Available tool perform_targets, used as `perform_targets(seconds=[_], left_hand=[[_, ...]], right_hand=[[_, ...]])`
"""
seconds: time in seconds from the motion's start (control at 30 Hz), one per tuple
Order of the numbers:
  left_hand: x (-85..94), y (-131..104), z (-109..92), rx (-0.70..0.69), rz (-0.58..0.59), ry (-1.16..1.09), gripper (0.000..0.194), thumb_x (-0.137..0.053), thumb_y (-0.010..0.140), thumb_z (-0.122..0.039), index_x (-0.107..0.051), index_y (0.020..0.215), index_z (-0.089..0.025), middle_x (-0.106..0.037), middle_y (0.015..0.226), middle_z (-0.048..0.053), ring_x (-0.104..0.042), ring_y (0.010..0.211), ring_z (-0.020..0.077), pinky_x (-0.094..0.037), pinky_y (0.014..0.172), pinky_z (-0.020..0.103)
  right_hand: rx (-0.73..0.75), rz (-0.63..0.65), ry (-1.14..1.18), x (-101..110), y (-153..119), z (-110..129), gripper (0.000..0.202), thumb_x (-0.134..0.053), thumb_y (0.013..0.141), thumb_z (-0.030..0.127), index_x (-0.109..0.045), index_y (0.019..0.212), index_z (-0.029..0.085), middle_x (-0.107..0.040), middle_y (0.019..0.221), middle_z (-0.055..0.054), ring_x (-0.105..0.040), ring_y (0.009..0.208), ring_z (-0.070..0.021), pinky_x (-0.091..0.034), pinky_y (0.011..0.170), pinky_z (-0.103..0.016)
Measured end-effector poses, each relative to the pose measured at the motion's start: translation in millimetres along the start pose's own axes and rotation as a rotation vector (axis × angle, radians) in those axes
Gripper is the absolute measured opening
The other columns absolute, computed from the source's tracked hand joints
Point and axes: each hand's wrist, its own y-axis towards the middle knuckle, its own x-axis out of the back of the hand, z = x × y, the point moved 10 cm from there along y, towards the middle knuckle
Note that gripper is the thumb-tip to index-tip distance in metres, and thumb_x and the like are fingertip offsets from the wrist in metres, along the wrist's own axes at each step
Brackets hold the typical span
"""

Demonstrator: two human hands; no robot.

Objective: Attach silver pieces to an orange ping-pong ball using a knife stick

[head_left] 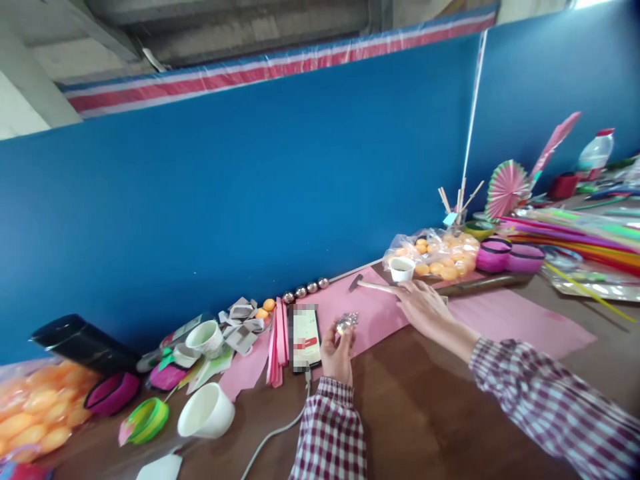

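Observation:
My left hand (337, 353) is closed, thumb and fingertips pinching a small crumpled piece of silver foil (349, 321). A yellowish spot shows at the foil's lower edge; what it is I cannot make out. Farther right, my right hand (425, 308) reaches over the pink paper (380, 319), its fingers around the handle end of a small hammer (376, 287). The hammer's dark head points left, and its handle end is hidden by the fingers. Just left of my left hand lies a phone (305, 337) with a lit screen and a cable plugged in.
Several shiny metal balls (301, 292) line the blue partition (250, 200). White cups (206, 410), a green tape roll (147, 421) and bagged orange balls (43, 407) stand left. Behind my right hand are a small white cup (401, 269), another bag of orange balls (447, 257) and a rod (483, 285).

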Motion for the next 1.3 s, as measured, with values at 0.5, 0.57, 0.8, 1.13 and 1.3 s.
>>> perform_targets(seconds=[0.5,0.57,0.8,1.13,1.3], left_hand=[[4.8,0,-6,-0.070,-0.030,0.188,0.044,-0.073,0.057,-0.023,-0.058,0.097,-0.014,-0.063,0.089,0.007,-0.060,0.069,0.0106,-0.048,0.064,0.025],[5.2,0,-6,-0.075,-0.035,0.198,0.043,-0.074,0.055,-0.024,-0.059,0.094,-0.014,-0.063,0.086,0.006,-0.060,0.067,0.0105,-0.048,0.063,0.024],[7.2,0,-9,-0.113,-0.059,0.263,0.042,-0.075,0.053,-0.025,-0.059,0.090,-0.012,-0.064,0.081,0.007,-0.061,0.065,0.0120,-0.050,0.060,0.025],[9.6,0,-8,-0.103,-0.059,0.248,0.040,-0.076,0.051,-0.023,-0.060,0.087,-0.011,-0.065,0.078,0.007,-0.061,0.066,0.0128,-0.050,0.061,0.026],[9.3,1,-6,-0.084,-0.053,0.173,0.037,-0.074,0.054,-0.023,-0.061,0.088,-0.012,-0.064,0.080,0.005,-0.060,0.067,0.0110,-0.049,0.064,0.026]], right_hand=[[0.062,0.087,0.276,28,-53,6,0.036,-0.028,0.089,0.028,-0.046,0.120,0.023,-0.059,0.115,-0.005,-0.058,0.098,-0.0178,-0.047,0.080,-0.029],[0.070,0.064,0.286,36,-75,8,0.037,-0.029,0.089,0.030,-0.045,0.122,0.024,-0.059,0.115,-0.004,-0.059,0.098,-0.0177,-0.048,0.081,-0.029],[0.165,-0.008,0.233,45,-103,17,0.039,-0.035,0.087,0.028,-0.043,0.125,0.024,-0.064,0.106,-0.004,-0.065,0.082,-0.0176,-0.053,0.065,-0.025],[0.128,0.026,0.255,44,-101,25,0.039,-0.038,0.086,0.029,-0.046,0.123,0.025,-0.064,0.105,-0.006,-0.066,0.077,-0.0195,-0.053,0.060,-0.028],[0.084,0.007,0.306,45,-102,21,0.039,-0.033,0.087,0.029,-0.044,0.124,0.024,-0.062,0.110,-0.006,-0.065,0.084,-0.0187,-0.053,0.068,-0.028]])
